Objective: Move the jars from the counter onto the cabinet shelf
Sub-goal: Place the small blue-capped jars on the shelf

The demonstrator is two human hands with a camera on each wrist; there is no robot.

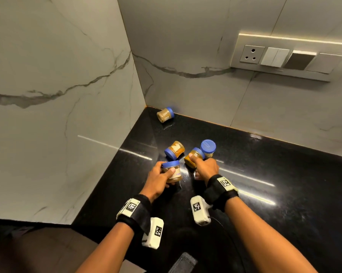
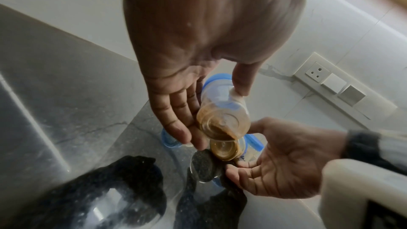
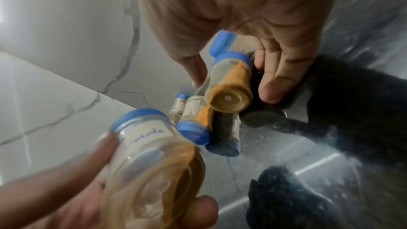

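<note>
Several small clear jars with blue lids and brown paste lie on the black counter (image 1: 264, 174). My left hand (image 1: 166, 171) grips one jar (image 1: 173, 173) round its body, lifted and tilted, thumb (image 2: 240, 83) on its label; the same jar (image 2: 222, 111) fills the left wrist view. My right hand (image 1: 197, 162) reaches over a tipped jar (image 1: 193, 159); in the right wrist view that jar (image 3: 229, 84) sits between thumb and fingers (image 3: 275, 76) with small gaps. Another jar (image 1: 175, 149) lies on its side, one (image 1: 208, 147) stands upright, and one (image 1: 165, 114) lies by the back wall.
Marble walls meet in a corner behind the jars. A switch and socket panel (image 1: 284, 56) is on the back wall at the right. The counter's left edge runs along the side wall. The cabinet shelf is out of view.
</note>
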